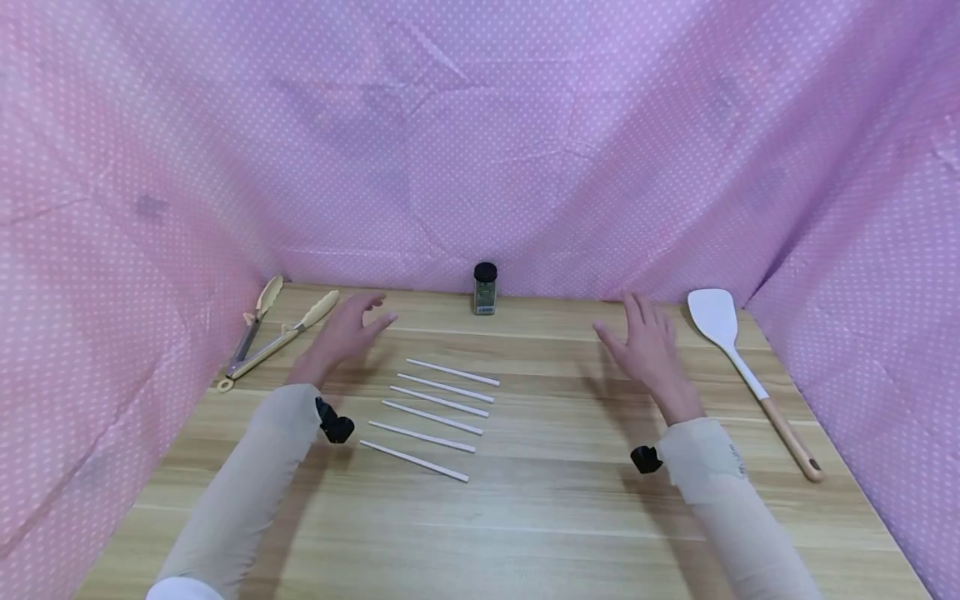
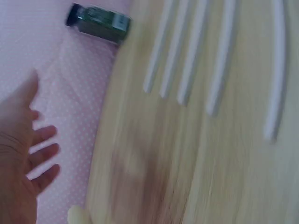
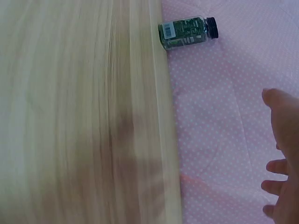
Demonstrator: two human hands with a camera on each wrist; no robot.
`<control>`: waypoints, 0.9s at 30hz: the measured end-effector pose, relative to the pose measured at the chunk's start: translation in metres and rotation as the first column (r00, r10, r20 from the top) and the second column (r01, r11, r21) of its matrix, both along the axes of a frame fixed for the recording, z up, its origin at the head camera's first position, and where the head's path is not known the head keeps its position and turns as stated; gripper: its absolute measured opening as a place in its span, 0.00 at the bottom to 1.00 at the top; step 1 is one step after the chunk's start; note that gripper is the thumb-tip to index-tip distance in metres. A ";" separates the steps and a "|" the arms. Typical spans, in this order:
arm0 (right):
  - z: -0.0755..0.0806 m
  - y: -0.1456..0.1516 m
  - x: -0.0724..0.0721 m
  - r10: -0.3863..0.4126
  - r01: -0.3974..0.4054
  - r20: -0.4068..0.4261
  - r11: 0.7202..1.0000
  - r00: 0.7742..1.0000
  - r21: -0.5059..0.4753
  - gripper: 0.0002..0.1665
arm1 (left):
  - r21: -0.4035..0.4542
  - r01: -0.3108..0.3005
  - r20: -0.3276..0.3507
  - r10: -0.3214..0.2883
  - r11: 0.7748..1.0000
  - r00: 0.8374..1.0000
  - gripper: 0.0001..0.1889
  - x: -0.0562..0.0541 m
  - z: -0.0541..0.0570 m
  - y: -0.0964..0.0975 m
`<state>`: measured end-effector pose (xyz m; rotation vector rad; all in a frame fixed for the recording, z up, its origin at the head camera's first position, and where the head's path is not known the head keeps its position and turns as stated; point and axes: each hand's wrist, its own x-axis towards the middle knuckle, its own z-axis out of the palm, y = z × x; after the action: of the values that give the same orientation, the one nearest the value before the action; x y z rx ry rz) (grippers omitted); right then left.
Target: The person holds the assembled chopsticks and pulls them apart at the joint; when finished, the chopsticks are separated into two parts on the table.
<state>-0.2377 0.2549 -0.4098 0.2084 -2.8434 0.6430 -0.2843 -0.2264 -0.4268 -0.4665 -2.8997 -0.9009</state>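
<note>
My left hand (image 1: 347, 332) hovers over the table's left part, fingers relaxed and holding nothing, close to a pair of tongs (image 1: 273, 342) with cream tips that lies spread apart. Several white sticks (image 1: 437, 417), like chopsticks, lie in a slanted row to the right of that hand. On the other side, my right hand (image 1: 647, 343) is also raised above the wood with its fingers loose and nothing held. The white spatula (image 1: 716, 317) with a wooden handle lies to its right. Between both hands, at the back, stands a spice jar (image 1: 485, 290) with a black lid.
The wooden table (image 1: 555, 517) ends at the back and sides against a pink polka-dot cloth (image 1: 480, 150). In the left wrist view the jar (image 2: 100, 22) stands near the cloth, beyond the sticks' ends. Small black cameras sit on both wrists.
</note>
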 end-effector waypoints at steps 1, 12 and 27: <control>-0.002 -0.002 -0.001 0.013 -0.014 -0.036 0.999 0.999 -0.031 0.46 | 0.044 0.000 0.016 -0.001 0.999 1.000 0.33 -0.001 0.000 0.000; -0.030 -0.055 -0.005 0.100 -0.166 -0.179 0.896 0.979 -0.411 0.24 | 0.259 0.016 0.184 -0.066 0.966 0.981 0.22 -0.002 -0.017 0.007; -0.066 -0.124 0.006 0.262 -0.160 0.099 0.804 0.960 -0.573 0.16 | 0.269 0.072 0.239 -0.139 0.961 0.961 0.14 -0.001 -0.044 0.017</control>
<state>-0.2322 0.1305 -0.4755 0.3856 -2.6501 1.5809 -0.2852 -0.2092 -0.4704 -0.5221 -2.9361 -1.4326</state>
